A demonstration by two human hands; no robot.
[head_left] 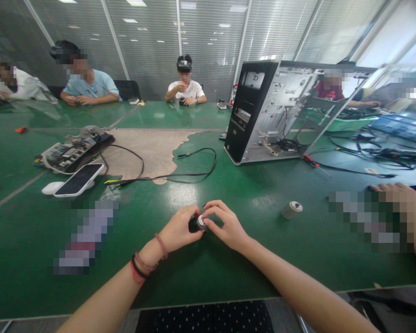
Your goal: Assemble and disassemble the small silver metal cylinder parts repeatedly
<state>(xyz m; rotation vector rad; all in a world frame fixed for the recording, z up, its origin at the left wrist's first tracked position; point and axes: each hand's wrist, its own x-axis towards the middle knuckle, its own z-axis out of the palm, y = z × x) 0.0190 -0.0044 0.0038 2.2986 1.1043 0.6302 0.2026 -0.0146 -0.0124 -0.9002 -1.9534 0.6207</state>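
A small metal cylinder (201,223) with a pale round end, possibly a small motor, is in my hands just above the green table. My left hand (182,227) curls around its side, thumb and fingers closed on it. The fingertips of my right hand (226,225) pinch at its top end, partly covering it. To the right, a similar silver cylinder (291,211) with a dark spot on its end rests on the tabletop, apart from both hands. What lies under my left fingers is hidden.
An opened computer case (253,111) stands ahead to the right, near an orange-handled screwdriver (312,161). At left lie a phone (79,179), a circuit assembly (74,150) and a black cable (190,175). Another person's arm (411,206) rests at right; several people sit around the table.
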